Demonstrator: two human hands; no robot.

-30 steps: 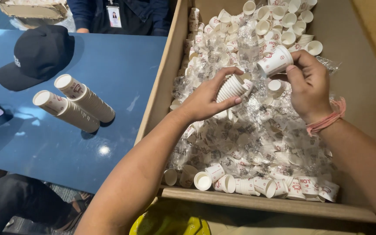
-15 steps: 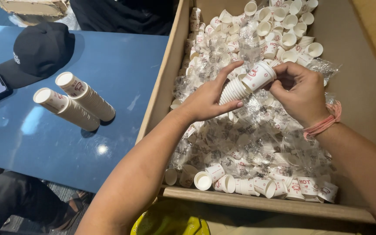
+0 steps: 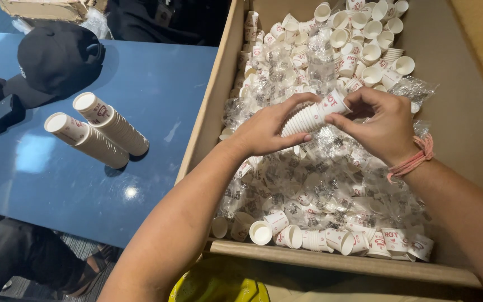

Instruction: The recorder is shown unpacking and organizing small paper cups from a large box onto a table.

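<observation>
White paper cups form a short nested stack [image 3: 308, 118] that I see held over the cardboard box [image 3: 208, 106] in the head view. My left hand [image 3: 266, 131] has its fingers [image 3: 294, 101] clenched around the stack's narrow end; my right hand [image 3: 384, 126] pinches the outermost cup [image 3: 334, 103]. Loose cups and clear wrappers [image 3: 331, 184] fill the box below. On the blue table [image 3: 152, 89] lie two long cup stacks [image 3: 99, 130] near a black cap [image 3: 57, 59].

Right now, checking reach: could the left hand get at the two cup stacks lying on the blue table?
Probably yes: the cup stacks lie uncovered, but the left hand holds a short stack.
</observation>
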